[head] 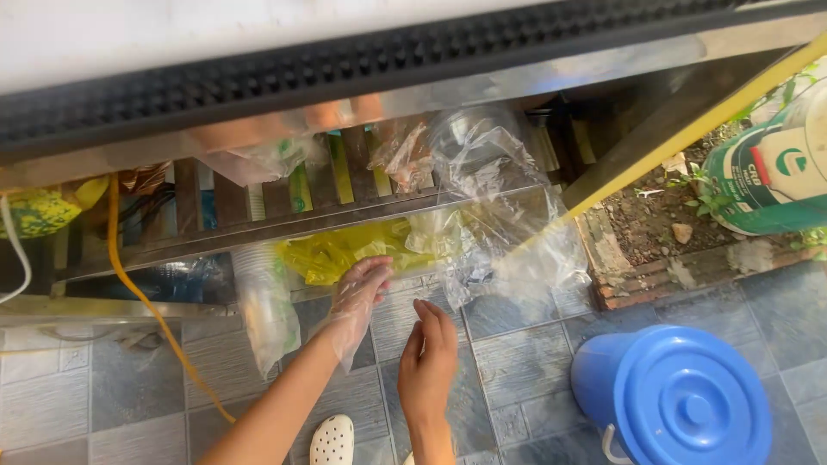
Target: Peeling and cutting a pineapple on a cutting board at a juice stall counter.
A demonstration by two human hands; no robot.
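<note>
Below the steel counter, my left hand, loosely sheathed in a clear glove, spreads open; my bare right hand hovers open just beside its cuff, gripping nothing.

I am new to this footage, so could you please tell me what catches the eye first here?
The blue bucket with its lid stands out at lower right on the tiled floor. In the middle, the left hand, in a thin clear glove, and the bare right hand reach toward clear plastic bags hanging from a metal shelf, beside a yellow bag.
</note>
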